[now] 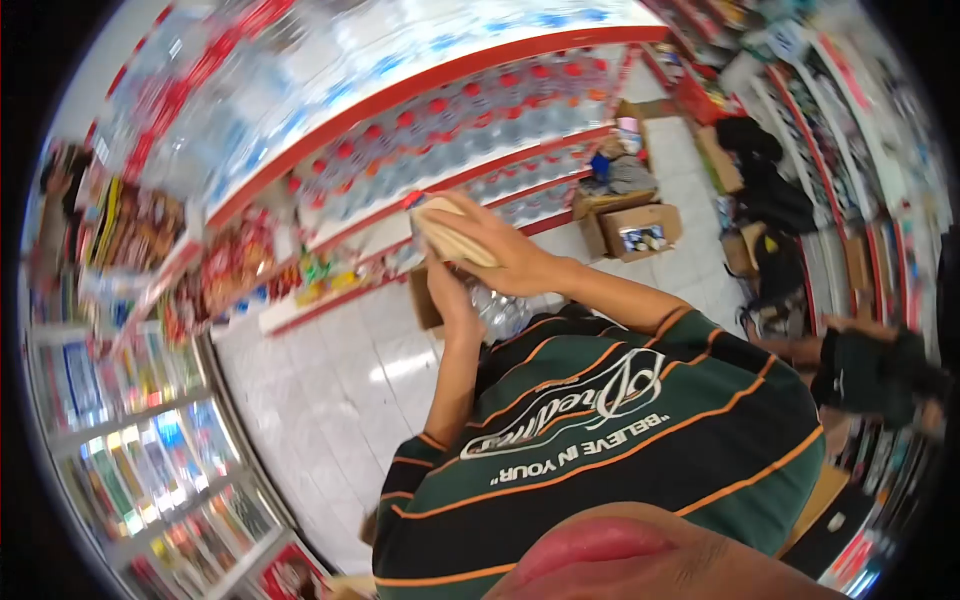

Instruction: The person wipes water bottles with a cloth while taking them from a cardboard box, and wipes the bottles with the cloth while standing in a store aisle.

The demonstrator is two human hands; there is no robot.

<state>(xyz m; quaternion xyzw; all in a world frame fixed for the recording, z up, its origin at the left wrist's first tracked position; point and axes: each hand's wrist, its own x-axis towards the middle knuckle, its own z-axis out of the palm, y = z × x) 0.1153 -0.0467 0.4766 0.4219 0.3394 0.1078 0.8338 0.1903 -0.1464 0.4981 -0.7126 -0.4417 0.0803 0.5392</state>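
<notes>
My right hand (492, 240) presses a folded beige cloth (450, 228) against a clear bottle (416, 222). A bit of red and blue shows at the bottle's upper end. My left hand (452, 292) is closed round the bottle from below, just under the cloth; the cloth and fingers hide most of the bottle. More clear plastic bottles (500, 312) show behind my wrists, close to my striped shirt.
Shelves of red-capped bottles (440, 120) stand ahead, with wrapped bottle packs (190, 110) at upper left. Snack bags (240, 250) and a glass-fronted cabinet (150, 450) are at left. Cardboard boxes (640, 232) sit on the floor. Another person (875, 375) is at right.
</notes>
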